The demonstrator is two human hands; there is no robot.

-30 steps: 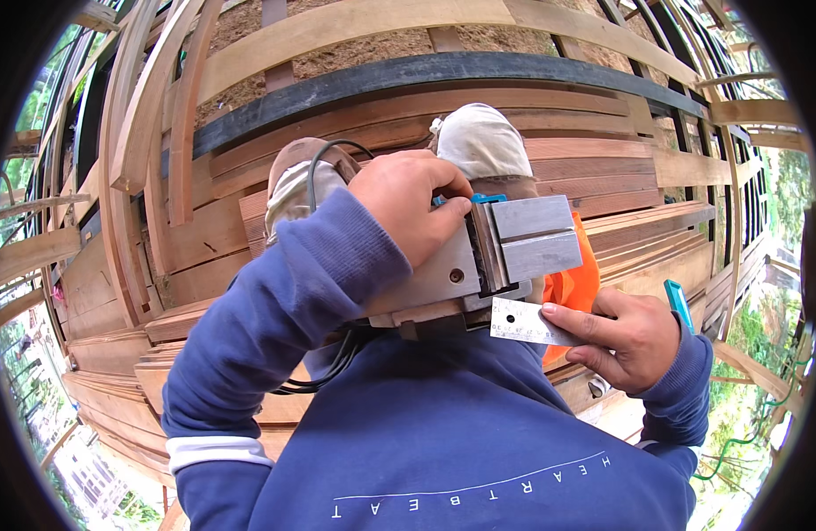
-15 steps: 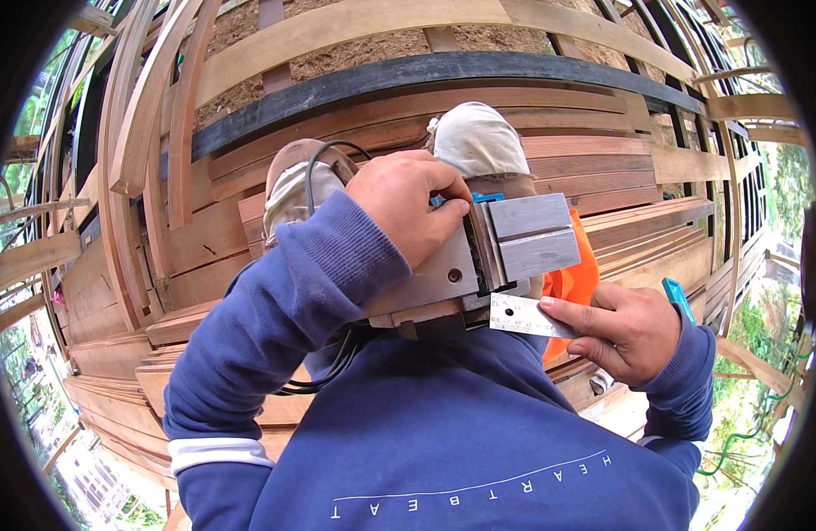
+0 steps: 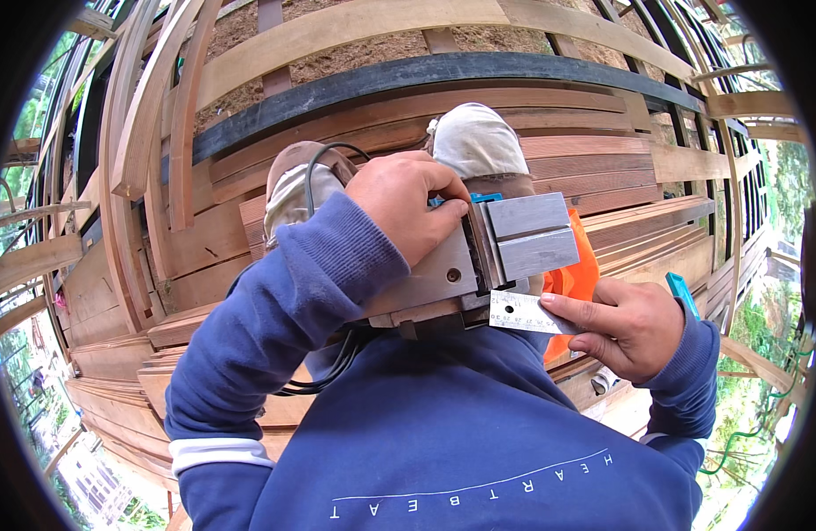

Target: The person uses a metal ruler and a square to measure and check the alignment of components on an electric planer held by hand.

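Observation:
An electric hand planer (image 3: pixel 535 234) lies upside down on my lap, its flat grey metal sole and cutter slot facing up. My left hand (image 3: pixel 399 199) rests over its far left side, with fingers curled in around the edge beside a small blue part (image 3: pixel 486 197). What the fingertips press on is partly hidden. A steel ruler (image 3: pixel 525 311) is pinched between thumb and forefinger of my right hand (image 3: pixel 634 327). Its free end, with a round hole, lies beside the near edge of the planer, below the cutter slot.
Orange cloth (image 3: pixel 583 265) hangs between the planer and my right hand. A black cable (image 3: pixel 312 177) loops past my left wrist. Stacked reddish boards (image 3: pixel 594 164) lie under and around my legs. Long timbers (image 3: pixel 147 115) slant at the left, and a dark beam (image 3: pixel 408 69) crosses beyond.
The ruler has turned slightly in my right hand, which has shifted a little to the right. My left hand and the planer stay nearly where they were.

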